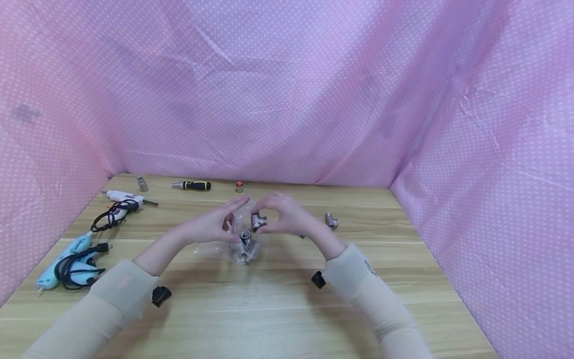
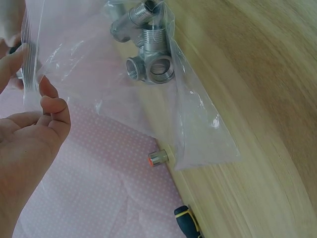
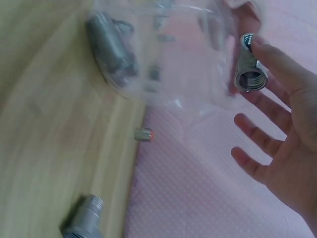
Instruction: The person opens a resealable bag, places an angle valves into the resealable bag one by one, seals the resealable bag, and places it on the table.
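Observation:
A clear zip bag (image 2: 99, 59) with several metal pipe fittings (image 2: 153, 59) inside hangs from my left hand (image 1: 213, 224), whose thumb and fingers pinch its zip edge. In the head view the bagged fittings (image 1: 245, 247) sit low in the plastic, under the left hand. My right hand (image 1: 284, 214) holds a loose metal tee fitting (image 1: 258, 222) between thumb and forefinger, beside the bag's mouth. The right wrist view shows this tee (image 3: 251, 69) with its threaded opening facing the camera, the other fingers spread away from it.
Another tee fitting (image 1: 331, 221) lies on the table right of the hands. A socket-like cylinder (image 1: 142, 184), a black-yellow screwdriver (image 1: 195, 185) and a small orange-ended cylinder (image 1: 239, 187) lie along the back edge. White (image 1: 118, 197) and blue glue guns (image 1: 71, 264) with black cords lie at left.

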`<control>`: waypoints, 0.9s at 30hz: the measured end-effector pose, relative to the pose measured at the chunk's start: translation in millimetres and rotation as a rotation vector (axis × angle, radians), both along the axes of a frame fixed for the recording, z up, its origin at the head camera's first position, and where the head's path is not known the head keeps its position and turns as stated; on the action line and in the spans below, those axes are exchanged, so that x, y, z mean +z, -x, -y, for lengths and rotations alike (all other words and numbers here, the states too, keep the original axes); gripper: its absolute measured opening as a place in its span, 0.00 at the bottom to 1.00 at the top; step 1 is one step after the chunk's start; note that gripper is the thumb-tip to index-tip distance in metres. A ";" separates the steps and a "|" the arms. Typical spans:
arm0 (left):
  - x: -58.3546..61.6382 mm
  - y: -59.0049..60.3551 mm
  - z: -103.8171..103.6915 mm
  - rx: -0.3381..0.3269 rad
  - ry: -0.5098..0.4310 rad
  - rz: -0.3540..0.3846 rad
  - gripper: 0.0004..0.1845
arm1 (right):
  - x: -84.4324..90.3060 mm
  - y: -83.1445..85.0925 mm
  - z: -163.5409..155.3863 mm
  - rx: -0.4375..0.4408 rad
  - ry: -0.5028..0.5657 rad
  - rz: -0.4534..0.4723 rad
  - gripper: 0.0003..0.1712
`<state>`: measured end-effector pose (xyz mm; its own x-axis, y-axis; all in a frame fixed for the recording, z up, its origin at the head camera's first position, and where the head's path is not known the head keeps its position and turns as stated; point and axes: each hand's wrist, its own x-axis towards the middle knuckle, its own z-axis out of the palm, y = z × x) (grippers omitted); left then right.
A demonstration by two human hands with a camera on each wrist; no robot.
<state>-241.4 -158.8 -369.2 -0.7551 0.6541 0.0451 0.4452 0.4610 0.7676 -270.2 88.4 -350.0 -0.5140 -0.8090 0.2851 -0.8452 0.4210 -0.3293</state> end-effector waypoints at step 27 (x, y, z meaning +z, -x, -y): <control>-3.3 -0.7 0.7 -0.004 0.002 -0.033 0.55 | -7.0 -9.2 -26.1 -0.056 0.091 0.059 0.28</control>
<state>-240.7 -159.5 -372.5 -0.7504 0.6574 0.0688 0.4724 0.4605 0.7515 -261.0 114.5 -357.0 -0.5759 -0.7505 0.3243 -0.7992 0.4332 -0.4166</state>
